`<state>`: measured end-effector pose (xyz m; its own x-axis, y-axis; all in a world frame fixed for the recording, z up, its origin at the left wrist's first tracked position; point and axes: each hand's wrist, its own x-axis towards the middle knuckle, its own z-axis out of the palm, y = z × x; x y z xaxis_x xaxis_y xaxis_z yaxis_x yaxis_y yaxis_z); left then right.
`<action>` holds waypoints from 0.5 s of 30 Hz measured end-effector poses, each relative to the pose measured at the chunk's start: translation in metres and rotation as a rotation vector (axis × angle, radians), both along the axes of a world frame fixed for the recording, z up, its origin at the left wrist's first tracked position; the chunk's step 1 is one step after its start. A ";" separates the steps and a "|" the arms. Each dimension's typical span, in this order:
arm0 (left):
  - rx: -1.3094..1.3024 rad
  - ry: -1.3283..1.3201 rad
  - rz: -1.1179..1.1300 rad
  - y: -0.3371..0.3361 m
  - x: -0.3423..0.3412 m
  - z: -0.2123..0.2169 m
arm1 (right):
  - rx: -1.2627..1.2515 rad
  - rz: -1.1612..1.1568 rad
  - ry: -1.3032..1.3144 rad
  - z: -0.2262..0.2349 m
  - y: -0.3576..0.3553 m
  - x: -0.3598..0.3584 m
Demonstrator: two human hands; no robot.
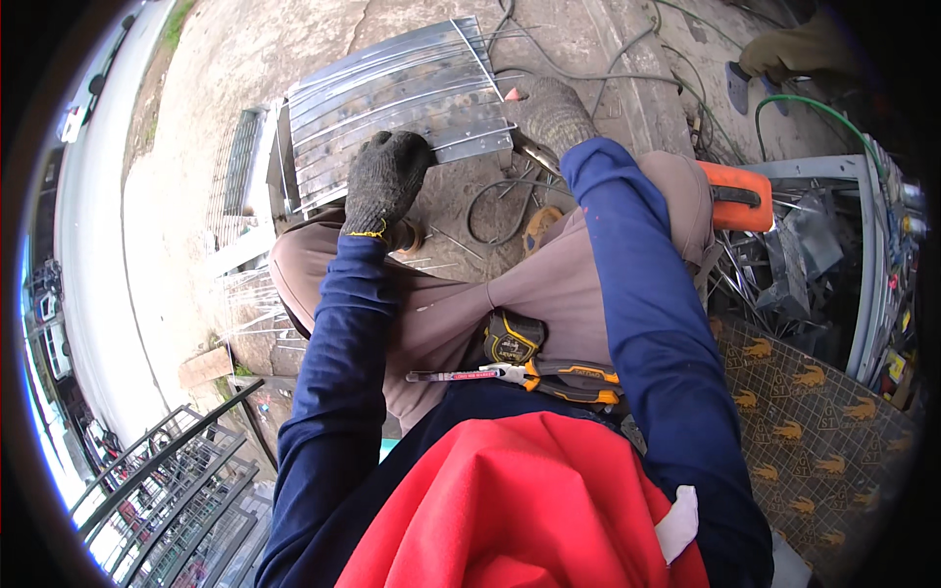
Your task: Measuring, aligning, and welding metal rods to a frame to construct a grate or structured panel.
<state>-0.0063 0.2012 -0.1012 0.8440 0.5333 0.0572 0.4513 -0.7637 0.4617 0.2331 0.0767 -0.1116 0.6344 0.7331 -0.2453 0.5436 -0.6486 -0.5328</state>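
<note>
I squat over a welded panel of shiny metal bars point(392, 98) lying on the concrete ground. My left hand point(385, 176), in a dark knit glove, rests with closed fingers on the panel's near edge. My right hand point(555, 113), in a grey knit glove, is at the panel's right corner, gripping something with an orange tip that is mostly hidden by the glove. Both sleeves are dark blue. A tape measure point(512, 338) and pliers point(559, 377) hang at my waist.
Cables point(588, 69) snake over the ground behind the panel. An orange-handled tool point(737, 196) sits by my right knee, next to a grey metal frame point(863, 255) full of scrap. Black railings point(167, 480) lie lower left. Another person's foot point(740, 83) is upper right.
</note>
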 end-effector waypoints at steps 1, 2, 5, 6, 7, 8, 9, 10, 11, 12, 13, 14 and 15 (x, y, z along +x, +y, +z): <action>0.000 0.005 -0.005 0.000 0.001 -0.001 | 0.001 -0.001 -0.001 0.001 -0.001 -0.001; -0.007 0.017 -0.007 0.001 0.001 -0.001 | 0.022 -0.017 0.032 0.003 -0.002 -0.001; -0.024 0.019 0.023 -0.001 0.000 -0.001 | 0.016 -0.027 0.078 0.009 -0.004 -0.003; -0.024 0.021 0.029 -0.002 0.000 -0.001 | -0.011 -0.024 0.091 0.010 -0.003 -0.003; -0.014 -0.001 0.028 -0.004 -0.001 0.000 | -0.012 -0.021 0.091 0.012 -0.002 -0.003; -0.005 -0.033 0.023 -0.005 -0.001 0.000 | -0.058 0.003 0.045 0.012 0.000 -0.003; -0.004 -0.021 0.030 -0.006 -0.002 0.000 | -0.104 0.028 -0.001 0.013 0.002 -0.004; 0.023 -0.035 0.029 -0.007 -0.003 0.000 | -0.104 0.031 -0.001 0.013 0.005 -0.004; 0.055 -0.062 0.023 -0.007 -0.003 0.000 | -0.110 0.006 -0.017 0.013 0.007 -0.005; 0.051 -0.051 0.029 -0.006 -0.004 0.000 | -0.117 -0.020 -0.033 0.012 0.009 -0.005; 0.040 -0.035 0.034 -0.006 -0.004 -0.001 | -0.117 -0.018 -0.033 0.012 0.010 -0.004; 0.029 -0.019 0.037 -0.005 -0.005 -0.001 | -0.123 -0.017 -0.026 0.011 0.010 -0.003; 0.028 -0.017 0.040 -0.004 -0.005 -0.002 | -0.118 -0.010 -0.038 0.011 0.010 -0.002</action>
